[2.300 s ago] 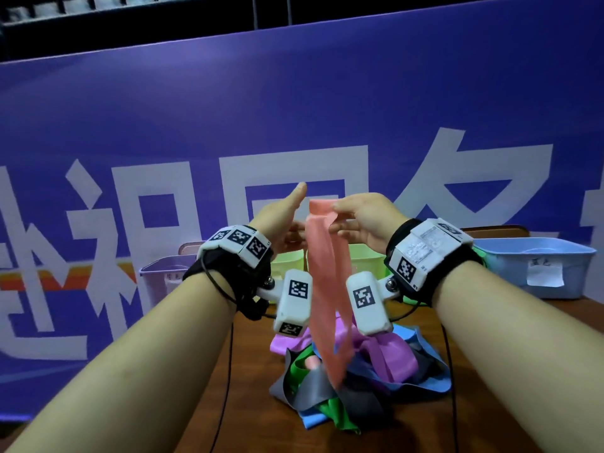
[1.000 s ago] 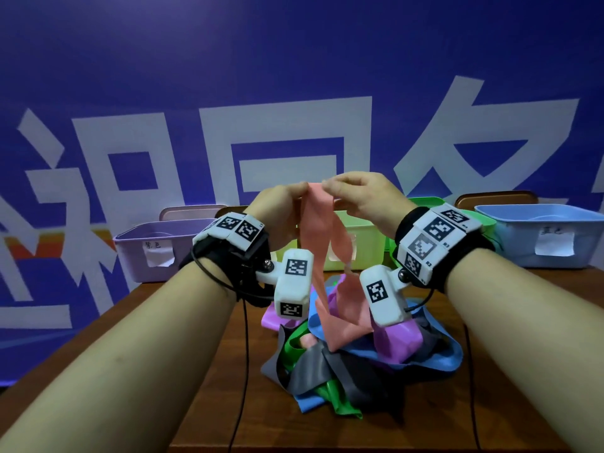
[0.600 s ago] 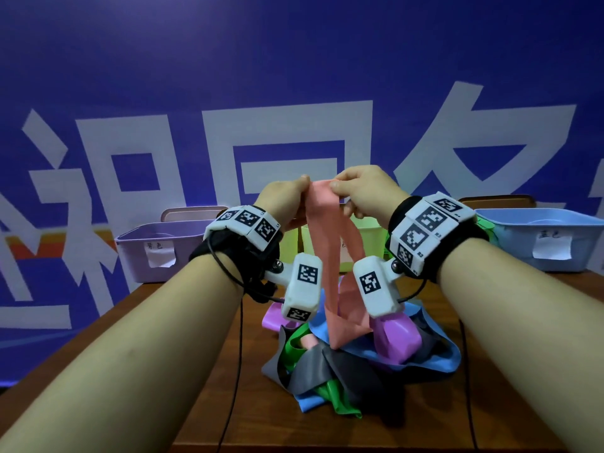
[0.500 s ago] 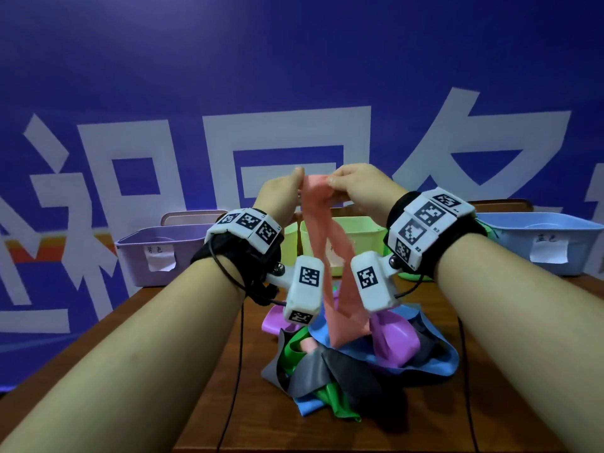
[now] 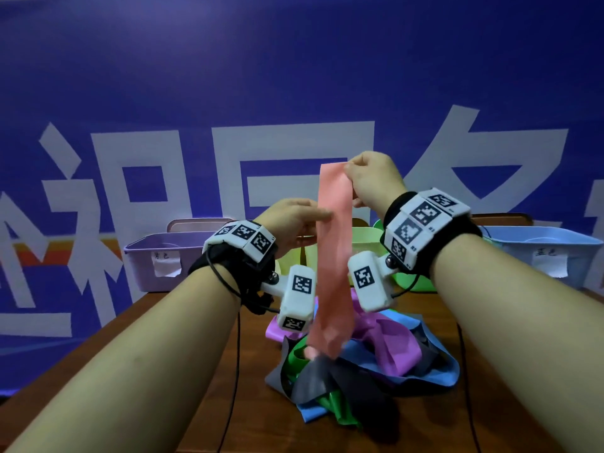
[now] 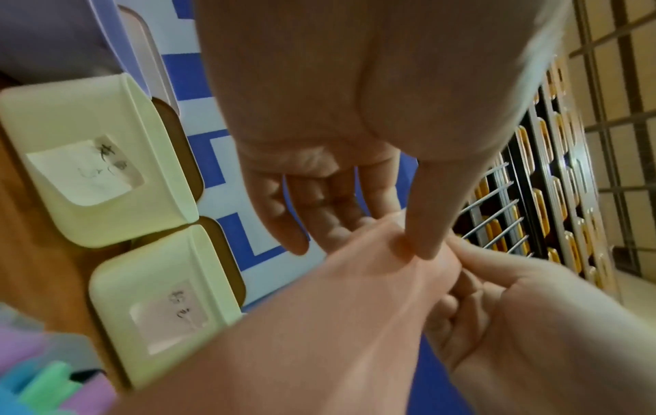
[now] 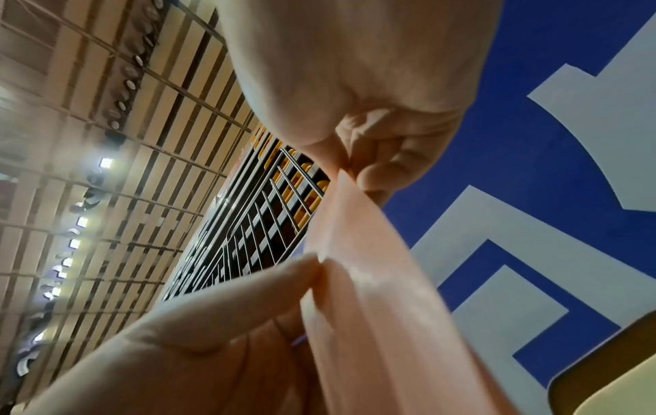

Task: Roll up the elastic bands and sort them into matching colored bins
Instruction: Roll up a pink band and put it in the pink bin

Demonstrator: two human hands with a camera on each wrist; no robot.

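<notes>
A pink elastic band (image 5: 333, 256) hangs straight down above the pile of bands (image 5: 376, 361). My right hand (image 5: 349, 166) pinches its top end, seen close in the right wrist view (image 7: 346, 172). My left hand (image 5: 325, 214) sits lower and pinches the band's left edge. In the left wrist view the thumb (image 6: 422, 241) presses the pink band (image 6: 319, 323) against the fingers behind it. The band's lower end touches the grey, green, purple and blue bands heaped on the wooden table (image 5: 196, 371).
Bins line the table's far edge: a purple bin (image 5: 157, 256) on the left, pale green bins (image 5: 362, 253) in the middle, a brighter green one (image 5: 411, 282) and a blue bin (image 5: 549, 253) on the right. A blue banner stands behind them.
My right hand has risen with the band's top end while the left hand has dropped lower along it. The band now hangs as one straight strip instead of a loose fold.
</notes>
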